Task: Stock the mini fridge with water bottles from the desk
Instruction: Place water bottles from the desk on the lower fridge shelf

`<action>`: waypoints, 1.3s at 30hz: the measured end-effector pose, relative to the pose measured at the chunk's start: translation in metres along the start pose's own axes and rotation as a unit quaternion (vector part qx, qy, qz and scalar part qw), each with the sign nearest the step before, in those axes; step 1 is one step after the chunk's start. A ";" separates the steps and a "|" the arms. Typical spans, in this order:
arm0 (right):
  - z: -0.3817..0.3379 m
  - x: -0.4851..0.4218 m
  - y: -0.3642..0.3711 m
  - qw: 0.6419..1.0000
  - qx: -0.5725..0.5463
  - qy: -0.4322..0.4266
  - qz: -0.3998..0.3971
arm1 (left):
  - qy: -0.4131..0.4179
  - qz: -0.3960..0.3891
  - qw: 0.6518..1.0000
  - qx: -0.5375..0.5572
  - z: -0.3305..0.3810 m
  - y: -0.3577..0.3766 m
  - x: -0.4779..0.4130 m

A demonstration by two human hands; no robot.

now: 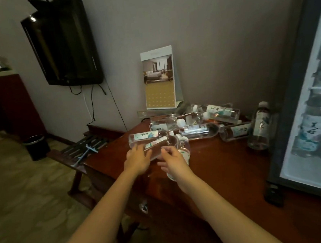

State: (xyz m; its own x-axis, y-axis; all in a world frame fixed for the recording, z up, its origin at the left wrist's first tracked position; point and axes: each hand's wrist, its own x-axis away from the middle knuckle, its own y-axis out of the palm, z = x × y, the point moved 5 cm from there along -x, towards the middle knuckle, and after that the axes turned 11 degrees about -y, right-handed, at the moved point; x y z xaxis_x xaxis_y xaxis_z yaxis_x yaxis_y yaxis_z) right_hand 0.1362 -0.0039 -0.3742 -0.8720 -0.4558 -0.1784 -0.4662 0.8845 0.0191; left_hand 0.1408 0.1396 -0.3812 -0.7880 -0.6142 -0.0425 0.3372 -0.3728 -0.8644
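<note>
At brown wooden desk [220, 164] left edge, right hand [173, 161] grasps clear plastic water bottle [186, 155], left hand [138, 159] on second bottle [158, 143], grip unclear; secure both before lifting.

The desk [216, 161] is glossy reddish-brown wood. The water bottles [198, 131] are clear, with white caps and pale labels washed in teal under dark brush script. At centre, the calendar [161, 99] has a mustard-gold grid and a pale green border. The mini fridge [286, 107] at right is black-framed and lit bluish-white inside. The television [62, 42] and bin [36, 147] are black, the wall [215, 35] is grey-mauve, and the carpet [24, 196] is mottled olive-brown.
</note>
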 end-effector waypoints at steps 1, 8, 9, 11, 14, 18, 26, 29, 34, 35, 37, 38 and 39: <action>0.007 -0.003 0.003 1.000 -0.001 0.018 -0.005 | 0.002 0.000 1.000 0.000 0.001 0.001 0.001; 0.026 -0.005 0.008 0.996 -0.031 0.080 -0.009 | 0.025 0.018 0.999 0.022 0.009 -0.001 0.007; 0.029 -0.006 0.008 0.995 -0.035 0.090 -0.001 | 0.014 -0.006 1.000 0.011 0.010 0.002 0.008; 0.035 -0.009 0.009 0.994 -0.036 0.104 0.017 | 0.007 -0.043 0.999 -0.033 0.010 0.007 0.009; 0.047 -0.011 0.009 0.990 -0.033 0.127 0.055 | 0.033 -0.104 0.994 0.021 0.007 0.012 0.016; 0.049 -0.005 -0.003 0.987 -0.057 0.104 0.106 | 0.047 -0.197 0.966 0.163 0.001 0.009 0.038; 0.043 0.013 -0.006 0.981 -0.111 0.083 0.139 | 0.036 -0.243 0.941 0.234 -0.019 -0.001 0.065; 0.044 0.022 -0.009 0.969 -0.161 0.090 0.166 | 0.062 -0.255 0.941 0.213 -0.020 -0.004 0.073; 0.037 0.035 -0.017 0.958 -0.211 0.065 0.185 | 0.085 -0.255 0.949 0.166 -0.023 -0.002 0.075; 0.032 0.035 -0.021 0.963 -0.194 0.045 0.184 | 0.094 -0.200 0.961 0.169 -0.021 -0.006 0.073; 0.018 0.033 -0.031 0.976 -0.126 -0.017 0.175 | 0.103 -0.035 0.979 0.172 -0.020 -0.023 0.067; 0.009 0.032 -0.037 0.982 -0.081 -0.049 0.165 | 0.110 0.033 0.985 0.131 -0.019 -0.031 0.064; 0.002 0.029 -0.044 0.984 -0.029 -0.075 0.156 | 0.114 0.062 0.989 0.066 -0.019 -0.034 0.060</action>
State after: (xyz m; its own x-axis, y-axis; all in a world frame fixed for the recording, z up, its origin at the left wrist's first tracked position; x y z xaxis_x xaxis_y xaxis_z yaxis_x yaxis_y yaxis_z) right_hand 0.1316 -0.0556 -0.3825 -0.9441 -0.1394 -0.2988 -0.1910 0.9699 0.1512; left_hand 0.0726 0.1283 -0.3641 -0.8271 -0.4936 -0.2687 0.4910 -0.4021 -0.7728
